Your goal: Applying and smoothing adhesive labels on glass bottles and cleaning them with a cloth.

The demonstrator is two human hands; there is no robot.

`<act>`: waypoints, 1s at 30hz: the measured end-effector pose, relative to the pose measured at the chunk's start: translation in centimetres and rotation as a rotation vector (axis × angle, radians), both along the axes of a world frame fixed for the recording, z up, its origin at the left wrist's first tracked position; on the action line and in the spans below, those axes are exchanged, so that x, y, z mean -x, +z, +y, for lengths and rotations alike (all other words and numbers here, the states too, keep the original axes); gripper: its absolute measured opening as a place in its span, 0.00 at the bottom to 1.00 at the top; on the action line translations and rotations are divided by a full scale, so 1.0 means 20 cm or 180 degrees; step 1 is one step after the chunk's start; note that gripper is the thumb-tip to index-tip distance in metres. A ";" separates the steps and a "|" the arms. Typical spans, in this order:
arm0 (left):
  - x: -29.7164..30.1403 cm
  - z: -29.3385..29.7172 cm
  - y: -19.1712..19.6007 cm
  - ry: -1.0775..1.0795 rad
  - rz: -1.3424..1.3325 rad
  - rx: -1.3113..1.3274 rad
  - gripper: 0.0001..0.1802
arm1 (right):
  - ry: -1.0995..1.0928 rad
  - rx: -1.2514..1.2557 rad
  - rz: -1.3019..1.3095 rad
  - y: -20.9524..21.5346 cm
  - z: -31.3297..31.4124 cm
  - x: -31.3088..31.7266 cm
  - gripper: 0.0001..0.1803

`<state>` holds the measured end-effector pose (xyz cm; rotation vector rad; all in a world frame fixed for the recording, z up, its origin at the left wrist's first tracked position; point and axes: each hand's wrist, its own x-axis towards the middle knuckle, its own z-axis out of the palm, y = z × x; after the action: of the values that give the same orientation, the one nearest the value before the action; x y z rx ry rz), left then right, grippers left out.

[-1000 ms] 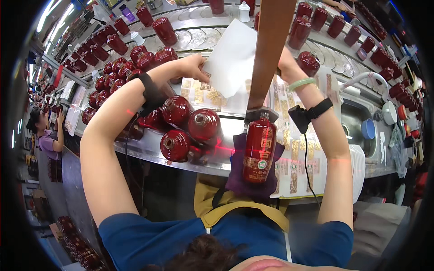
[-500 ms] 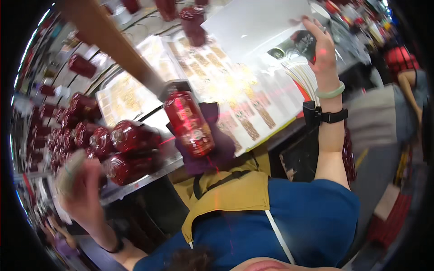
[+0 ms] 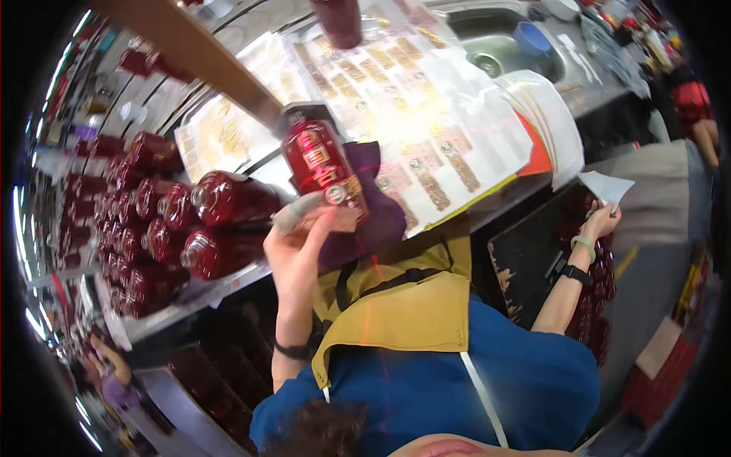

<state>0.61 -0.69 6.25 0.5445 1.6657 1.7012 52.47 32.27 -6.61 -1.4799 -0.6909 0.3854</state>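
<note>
Red bottle (image 3: 314, 156) laid on purple cloth (image 3: 384, 217), the left hand (image 3: 292, 259) held at its base.
The worktable (image 3: 199, 302) is spread with sheets of gold labels (image 3: 434, 148); beyond, a blue bowl (image 3: 531, 36) is set in a sink (image 3: 474, 34). Dark red bottles (image 3: 228, 199) are massed at left. Part of the table is blocked by a wooden bar (image 3: 205, 65). Whether anything is gripped by the left fingers cannot be told; a white sheet (image 3: 607, 186) is pinched in the right hand (image 3: 601, 221).

1 red bottle (image 3: 318, 160), gold-lettered | over purple cloth (image 3: 384, 217) | 1 white sheet (image 3: 607, 185), held
</note>
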 end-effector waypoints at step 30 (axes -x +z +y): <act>-0.07 -0.12 -0.12 0.0555 0.0057 -0.0456 0.15 | 0.4247 0.0353 -0.2670 0.46 -0.08 1.72 0.08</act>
<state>2.10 -3.17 3.87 0.4944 1.6530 1.9582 18.14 30.68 2.66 -1.0396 -2.3589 0.7993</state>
